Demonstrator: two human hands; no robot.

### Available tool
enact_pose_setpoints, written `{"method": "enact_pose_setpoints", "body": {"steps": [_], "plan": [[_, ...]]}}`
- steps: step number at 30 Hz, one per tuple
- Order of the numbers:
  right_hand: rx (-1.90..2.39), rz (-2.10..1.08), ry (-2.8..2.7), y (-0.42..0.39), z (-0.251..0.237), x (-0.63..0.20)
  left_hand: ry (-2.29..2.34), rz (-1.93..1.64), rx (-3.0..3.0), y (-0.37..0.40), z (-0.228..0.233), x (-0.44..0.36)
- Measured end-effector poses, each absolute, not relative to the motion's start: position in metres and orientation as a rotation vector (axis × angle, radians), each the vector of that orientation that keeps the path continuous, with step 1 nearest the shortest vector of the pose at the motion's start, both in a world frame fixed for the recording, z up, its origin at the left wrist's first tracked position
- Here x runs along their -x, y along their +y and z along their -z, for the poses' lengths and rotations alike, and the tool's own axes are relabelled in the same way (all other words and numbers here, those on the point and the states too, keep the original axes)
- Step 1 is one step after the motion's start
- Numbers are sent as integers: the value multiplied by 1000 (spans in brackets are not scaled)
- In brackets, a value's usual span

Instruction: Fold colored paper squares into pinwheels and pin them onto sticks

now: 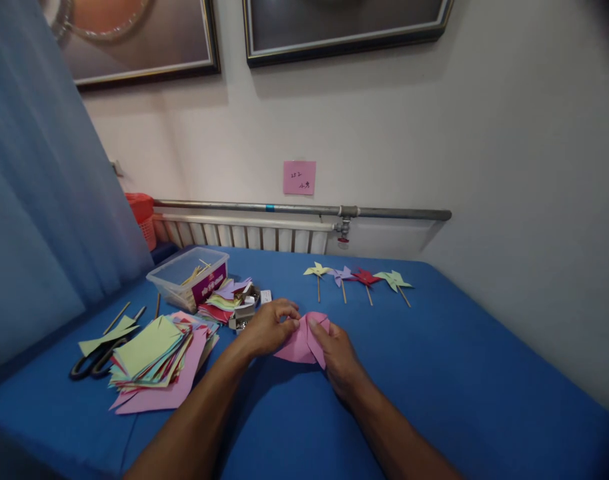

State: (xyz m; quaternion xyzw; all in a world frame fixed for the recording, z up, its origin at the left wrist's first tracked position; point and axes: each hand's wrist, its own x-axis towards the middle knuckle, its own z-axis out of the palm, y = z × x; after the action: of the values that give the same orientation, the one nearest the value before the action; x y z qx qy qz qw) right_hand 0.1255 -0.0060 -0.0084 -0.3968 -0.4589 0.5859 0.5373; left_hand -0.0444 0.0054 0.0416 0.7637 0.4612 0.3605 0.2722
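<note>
Between my hands is a sheet of pink paper [300,345], its corners partly folded in toward the middle. My right hand [338,353] grips it from the right, thumb on top. At the paper's left edge my left hand [271,327] has its fingers curled and close together; whether they pinch the paper or something small is hidden. Just left of that hand stands a small open box [240,317] with shiny bits inside. Farther back lie several finished pinwheels on sticks: a yellow one [317,270], a purple one [341,275], a red one [367,277] and a pale green one [394,280].
A stack of coloured paper [149,350] lies at left, beside black-handled scissors [97,360]. Behind it are a clear plastic tub [177,270] with sticks and a smaller paper pile [221,300]. A blue curtain [44,173] hangs left; a wall and pipe [399,213] bound the back.
</note>
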Motion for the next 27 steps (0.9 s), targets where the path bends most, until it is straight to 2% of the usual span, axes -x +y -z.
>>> {"method": "enact_pose_setpoints", "body": {"steps": [21, 27], "plan": [[971, -1373, -1045, -4, 9, -126, 1289, -927, -2047, 3, -44, 40], [844, -1540, -967, -11, 0, -125, 1218, -964, -1851, 8, -41, 43]]}}
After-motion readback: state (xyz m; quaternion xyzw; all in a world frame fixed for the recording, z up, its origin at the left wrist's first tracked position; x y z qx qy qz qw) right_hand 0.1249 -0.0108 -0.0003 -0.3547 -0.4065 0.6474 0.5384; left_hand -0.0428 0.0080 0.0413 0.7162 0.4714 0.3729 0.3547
